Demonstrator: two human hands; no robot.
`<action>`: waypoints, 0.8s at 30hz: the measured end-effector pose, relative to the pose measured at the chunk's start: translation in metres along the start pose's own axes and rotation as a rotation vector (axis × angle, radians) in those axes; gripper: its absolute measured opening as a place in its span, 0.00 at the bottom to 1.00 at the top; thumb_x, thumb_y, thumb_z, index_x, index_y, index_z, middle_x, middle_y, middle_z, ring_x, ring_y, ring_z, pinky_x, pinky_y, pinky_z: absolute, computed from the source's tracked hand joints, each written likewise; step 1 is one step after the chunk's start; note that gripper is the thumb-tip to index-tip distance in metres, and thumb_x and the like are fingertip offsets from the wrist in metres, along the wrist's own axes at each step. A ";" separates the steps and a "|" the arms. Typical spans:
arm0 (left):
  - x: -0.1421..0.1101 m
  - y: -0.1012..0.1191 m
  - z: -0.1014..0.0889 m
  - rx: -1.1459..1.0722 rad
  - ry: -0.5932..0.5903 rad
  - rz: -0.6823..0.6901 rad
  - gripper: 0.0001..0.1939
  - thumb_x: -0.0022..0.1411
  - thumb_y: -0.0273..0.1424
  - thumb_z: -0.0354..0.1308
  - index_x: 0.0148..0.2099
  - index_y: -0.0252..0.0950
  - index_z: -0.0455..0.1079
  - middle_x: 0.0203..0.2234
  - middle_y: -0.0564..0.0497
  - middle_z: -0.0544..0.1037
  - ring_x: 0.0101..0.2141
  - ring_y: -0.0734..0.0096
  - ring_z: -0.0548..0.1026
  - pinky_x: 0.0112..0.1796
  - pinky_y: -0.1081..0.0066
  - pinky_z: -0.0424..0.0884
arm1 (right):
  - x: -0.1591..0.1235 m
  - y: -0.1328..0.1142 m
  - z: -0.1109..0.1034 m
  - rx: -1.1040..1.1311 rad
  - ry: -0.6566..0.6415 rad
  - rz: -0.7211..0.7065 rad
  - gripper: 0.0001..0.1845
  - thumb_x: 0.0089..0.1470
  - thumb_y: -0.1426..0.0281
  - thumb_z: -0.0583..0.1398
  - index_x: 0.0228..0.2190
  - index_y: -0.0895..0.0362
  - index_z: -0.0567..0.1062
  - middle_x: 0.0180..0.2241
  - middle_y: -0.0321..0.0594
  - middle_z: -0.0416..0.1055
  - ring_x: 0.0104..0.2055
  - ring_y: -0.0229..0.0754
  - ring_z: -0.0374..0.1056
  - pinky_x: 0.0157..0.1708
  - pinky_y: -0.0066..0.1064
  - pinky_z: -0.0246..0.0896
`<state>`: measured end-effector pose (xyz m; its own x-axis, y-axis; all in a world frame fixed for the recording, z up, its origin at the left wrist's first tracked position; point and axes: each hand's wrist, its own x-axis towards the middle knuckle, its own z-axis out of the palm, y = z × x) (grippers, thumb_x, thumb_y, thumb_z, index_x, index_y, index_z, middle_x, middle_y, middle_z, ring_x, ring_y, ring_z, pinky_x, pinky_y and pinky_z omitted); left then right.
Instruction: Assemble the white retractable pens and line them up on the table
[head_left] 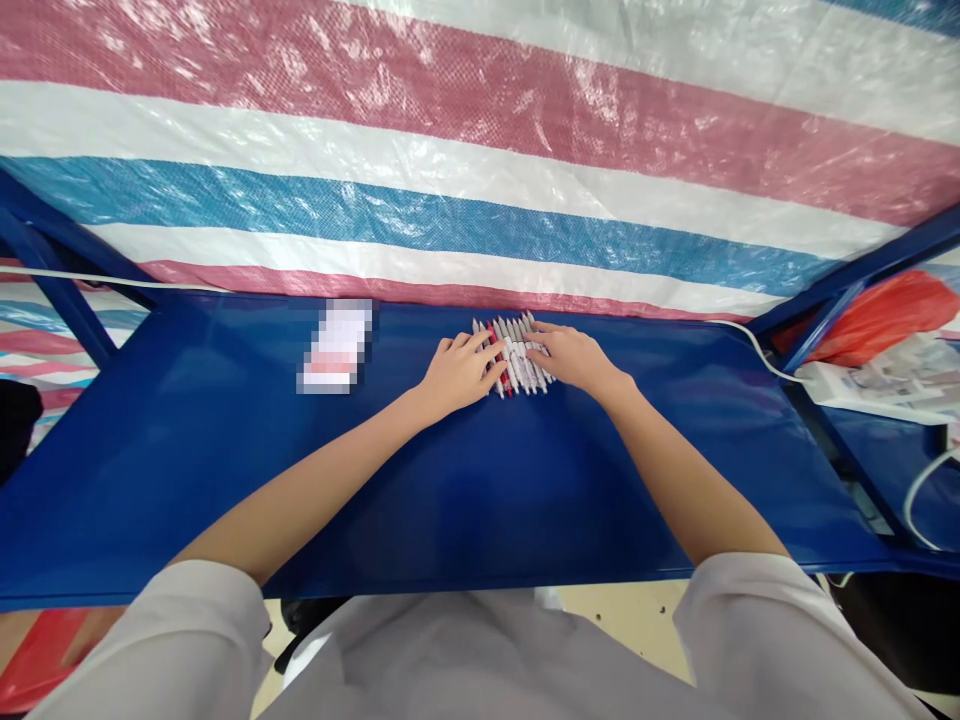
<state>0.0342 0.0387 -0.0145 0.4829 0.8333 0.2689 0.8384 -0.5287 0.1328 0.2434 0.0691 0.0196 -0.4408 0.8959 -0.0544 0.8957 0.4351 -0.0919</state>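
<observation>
Several pens [519,352] lie side by side in a row on the blue tabletop [480,480], near its far edge. Most are white and grey, with red on one or two toward the left. My left hand [459,375] rests at the row's left end, fingers spread and touching the pens. At the right end lies my right hand [576,357], its fingers stretched out over the pens' upper and middle parts. Both hands partly cover the outer pens. Neither hand is wrapped around a pen.
A pixelated pale rectangle [337,345] lies left of the pens. Behind the table hangs a striped plastic sheet [480,180]. Blue metal braces [825,325] stand at the sides. On the right are a white power strip [862,390], a cable and a red plastic bag [889,315].
</observation>
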 end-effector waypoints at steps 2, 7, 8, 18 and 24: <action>-0.001 0.004 0.002 0.015 0.016 -0.015 0.23 0.70 0.41 0.45 0.60 0.40 0.68 0.58 0.43 0.70 0.51 0.50 0.71 0.46 0.53 0.68 | 0.000 -0.007 0.001 -0.011 0.008 0.016 0.22 0.62 0.63 0.51 0.53 0.53 0.73 0.61 0.46 0.64 0.56 0.56 0.69 0.51 0.49 0.68; 0.004 -0.009 -0.002 0.035 0.027 -0.046 0.21 0.69 0.39 0.46 0.59 0.44 0.69 0.57 0.44 0.72 0.49 0.52 0.73 0.47 0.52 0.67 | -0.001 -0.026 0.002 -0.019 0.034 0.024 0.20 0.62 0.62 0.52 0.51 0.53 0.75 0.60 0.45 0.67 0.51 0.55 0.73 0.46 0.44 0.71; 0.006 -0.013 -0.004 0.034 0.027 -0.059 0.20 0.68 0.38 0.46 0.58 0.45 0.70 0.57 0.45 0.73 0.48 0.52 0.73 0.47 0.51 0.67 | 0.000 -0.029 0.002 -0.008 0.034 0.029 0.20 0.62 0.63 0.52 0.50 0.52 0.75 0.59 0.44 0.68 0.50 0.54 0.74 0.45 0.44 0.72; 0.015 -0.017 -0.014 0.014 -0.055 -0.097 0.23 0.66 0.36 0.48 0.62 0.41 0.66 0.59 0.40 0.69 0.50 0.46 0.74 0.47 0.49 0.70 | 0.008 -0.025 -0.004 0.072 0.091 -0.010 0.21 0.62 0.66 0.51 0.53 0.47 0.73 0.56 0.38 0.71 0.56 0.52 0.69 0.50 0.48 0.70; 0.006 -0.026 -0.012 -0.008 -0.077 -0.028 0.22 0.66 0.32 0.47 0.61 0.41 0.66 0.62 0.43 0.66 0.56 0.53 0.70 0.50 0.54 0.70 | 0.022 -0.006 0.009 0.004 0.090 -0.269 0.30 0.57 0.76 0.52 0.61 0.51 0.64 0.67 0.40 0.55 0.66 0.52 0.57 0.59 0.49 0.62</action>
<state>0.0120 0.0559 -0.0051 0.4778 0.8574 0.1910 0.8497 -0.5063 0.1473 0.2276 0.0854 0.0095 -0.6552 0.7530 0.0612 0.7471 0.6578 -0.0951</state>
